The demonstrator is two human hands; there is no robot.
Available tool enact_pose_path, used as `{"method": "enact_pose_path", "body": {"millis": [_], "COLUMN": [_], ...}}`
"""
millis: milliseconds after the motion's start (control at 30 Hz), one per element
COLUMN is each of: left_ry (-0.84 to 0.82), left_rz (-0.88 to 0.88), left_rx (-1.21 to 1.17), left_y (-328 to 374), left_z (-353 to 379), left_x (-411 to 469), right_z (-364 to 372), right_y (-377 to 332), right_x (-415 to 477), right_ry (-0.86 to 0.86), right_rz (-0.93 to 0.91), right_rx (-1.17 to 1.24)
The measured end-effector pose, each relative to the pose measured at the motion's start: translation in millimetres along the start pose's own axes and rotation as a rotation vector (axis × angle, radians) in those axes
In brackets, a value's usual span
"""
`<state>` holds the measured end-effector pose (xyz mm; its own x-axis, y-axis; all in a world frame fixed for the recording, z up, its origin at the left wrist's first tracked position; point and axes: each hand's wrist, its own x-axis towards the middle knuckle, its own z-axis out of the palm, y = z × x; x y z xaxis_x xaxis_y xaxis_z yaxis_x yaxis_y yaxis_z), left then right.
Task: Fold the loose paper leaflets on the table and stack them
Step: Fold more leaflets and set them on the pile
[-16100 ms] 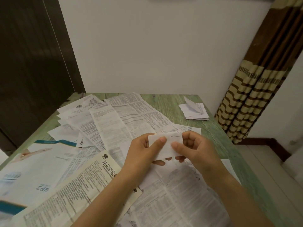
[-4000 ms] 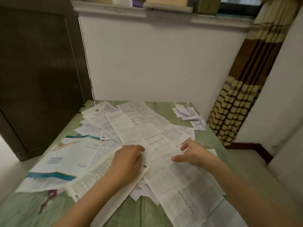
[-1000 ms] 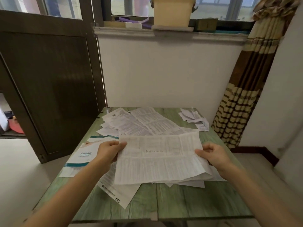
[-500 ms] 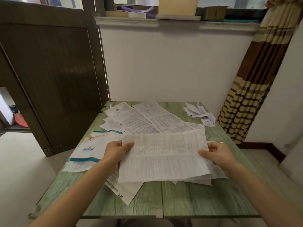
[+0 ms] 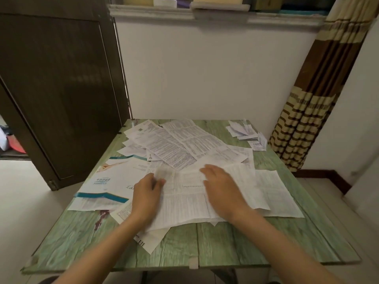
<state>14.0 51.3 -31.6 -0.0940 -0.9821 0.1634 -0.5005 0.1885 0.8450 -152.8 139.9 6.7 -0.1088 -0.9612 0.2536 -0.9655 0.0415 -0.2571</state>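
Observation:
A large printed leaflet (image 5: 184, 203) lies flat on top of the paper heap at the middle of the green wooden table (image 5: 225, 247). My left hand (image 5: 146, 194) pinches its left edge, where a corner of the paper looks lifted and blurred. My right hand (image 5: 222, 190) rests palm down on the sheet's middle, fingers spread. More loose leaflets (image 5: 180, 144) fan out behind it. A small stack of folded leaflets (image 5: 244, 131) sits at the far right corner.
A blue-and-white brochure (image 5: 106, 185) lies at the left of the heap, reaching the table's left edge. A dark door (image 5: 61, 89) stands to the left, and a striped curtain (image 5: 307, 119) hangs at the right. Bare tabletop shows along the near edge.
The large leaflet, held up in the air by both side edges, has come down flat onto the heap. My right hand let go of the right edge and moved onto the sheet's middle.

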Motion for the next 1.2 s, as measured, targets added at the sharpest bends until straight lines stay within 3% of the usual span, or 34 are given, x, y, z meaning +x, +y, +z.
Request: {"method": "enact_pose_path", "body": {"millis": [100,233,467,667,967,1200], "left_ry": [0.024,0.039,0.034,0.033,-0.105,-0.126], "left_rz": [0.024,0.057,0.046,0.035,-0.203,-0.228], "left_rx": [0.022,0.022,-0.004,-0.02,-0.195,-0.205], "left_y": [-2.8,-6.6,-5.5,-1.1,7.6,7.1], "left_z": [2.4,1.7,3.7,4.2,-7.4,-15.3], "left_x": [-1.9,-4.0,-3.7,-6.4,3.7,4.5], "right_z": [22.9,44.0,27.7,22.4,19.0,17.3], "right_y": [-18.3,-8.0,54.0,70.7,69.6,26.3], "right_x": [13.4,12.9,-0.2,-5.3,-4.1,0.7], "right_ry": [-0.209,-0.379,-0.376,-0.36,-0.366,-0.308], "right_rz": [-0.095,-0.063,0.143,0.171,0.201,0.009], "right_rx": [-0.013,-0.031,-0.05,-0.042,-0.028,-0.005]}}
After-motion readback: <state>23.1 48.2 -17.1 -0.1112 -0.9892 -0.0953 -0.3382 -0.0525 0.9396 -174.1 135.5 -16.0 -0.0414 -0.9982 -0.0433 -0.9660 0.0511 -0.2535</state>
